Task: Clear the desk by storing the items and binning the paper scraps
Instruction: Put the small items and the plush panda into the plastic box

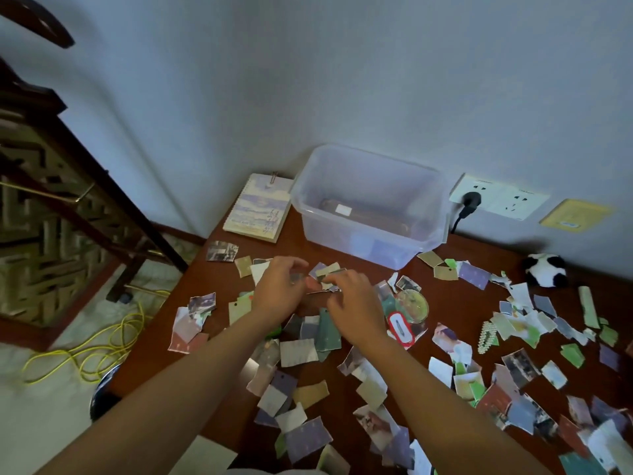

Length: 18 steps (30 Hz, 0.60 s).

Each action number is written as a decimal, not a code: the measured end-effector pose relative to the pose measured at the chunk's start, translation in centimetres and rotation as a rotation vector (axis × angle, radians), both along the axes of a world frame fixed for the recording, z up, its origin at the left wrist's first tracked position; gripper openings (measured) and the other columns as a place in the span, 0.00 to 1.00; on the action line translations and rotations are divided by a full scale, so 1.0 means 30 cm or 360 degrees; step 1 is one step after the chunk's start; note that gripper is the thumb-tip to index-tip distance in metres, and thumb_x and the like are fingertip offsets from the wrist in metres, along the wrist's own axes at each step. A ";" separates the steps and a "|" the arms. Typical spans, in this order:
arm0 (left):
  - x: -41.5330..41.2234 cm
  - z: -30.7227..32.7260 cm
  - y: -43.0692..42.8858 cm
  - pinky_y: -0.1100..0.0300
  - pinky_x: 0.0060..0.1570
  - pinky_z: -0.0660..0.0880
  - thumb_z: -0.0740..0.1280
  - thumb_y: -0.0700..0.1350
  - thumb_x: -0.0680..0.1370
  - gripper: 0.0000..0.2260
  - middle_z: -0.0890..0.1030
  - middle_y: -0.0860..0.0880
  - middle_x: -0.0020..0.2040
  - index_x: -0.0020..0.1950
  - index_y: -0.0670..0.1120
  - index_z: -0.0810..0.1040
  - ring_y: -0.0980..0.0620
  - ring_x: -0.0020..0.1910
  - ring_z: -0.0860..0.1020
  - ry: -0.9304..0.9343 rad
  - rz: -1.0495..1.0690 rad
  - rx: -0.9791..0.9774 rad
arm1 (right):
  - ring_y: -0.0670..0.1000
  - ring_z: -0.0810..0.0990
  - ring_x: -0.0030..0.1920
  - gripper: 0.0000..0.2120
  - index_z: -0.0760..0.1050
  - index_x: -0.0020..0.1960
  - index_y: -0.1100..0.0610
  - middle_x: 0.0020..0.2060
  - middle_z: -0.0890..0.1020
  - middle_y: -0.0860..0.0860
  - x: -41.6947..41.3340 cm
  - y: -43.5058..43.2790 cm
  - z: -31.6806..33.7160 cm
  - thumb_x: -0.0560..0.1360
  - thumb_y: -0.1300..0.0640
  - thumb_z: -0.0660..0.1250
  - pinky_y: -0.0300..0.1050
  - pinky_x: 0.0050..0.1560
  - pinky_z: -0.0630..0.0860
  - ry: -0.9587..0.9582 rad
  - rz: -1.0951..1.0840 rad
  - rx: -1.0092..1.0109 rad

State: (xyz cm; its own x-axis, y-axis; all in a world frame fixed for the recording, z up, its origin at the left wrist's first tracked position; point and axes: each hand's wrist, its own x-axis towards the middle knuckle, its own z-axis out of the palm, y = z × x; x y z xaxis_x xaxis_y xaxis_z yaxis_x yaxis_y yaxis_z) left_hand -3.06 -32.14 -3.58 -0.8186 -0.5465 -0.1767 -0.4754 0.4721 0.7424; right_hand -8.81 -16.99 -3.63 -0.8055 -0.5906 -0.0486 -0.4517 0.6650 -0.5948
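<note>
Brown wooden desk [452,299], far edge: my right hand [352,303] pinches torn glossy paper scraps [327,274]; left hand [277,293] curled, blurred, grip unclear.

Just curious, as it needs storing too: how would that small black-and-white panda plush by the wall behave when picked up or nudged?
The small black-and-white panda plush looks fluffy, so it is probably soft, light and squashy in a grip. Its rounded body suggests a nudge may tumble it rather than slide it. It likely would not break if dropped.
</note>
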 end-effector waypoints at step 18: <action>0.138 -0.209 -0.040 0.46 0.59 0.72 0.73 0.48 0.73 0.33 0.56 0.44 0.72 0.73 0.55 0.60 0.38 0.68 0.64 -0.0770 -0.0121 -0.0142 | 0.51 0.69 0.66 0.20 0.72 0.68 0.49 0.65 0.71 0.49 0.128 -0.008 -0.150 0.76 0.57 0.65 0.45 0.62 0.72 -0.0337 0.0156 0.0330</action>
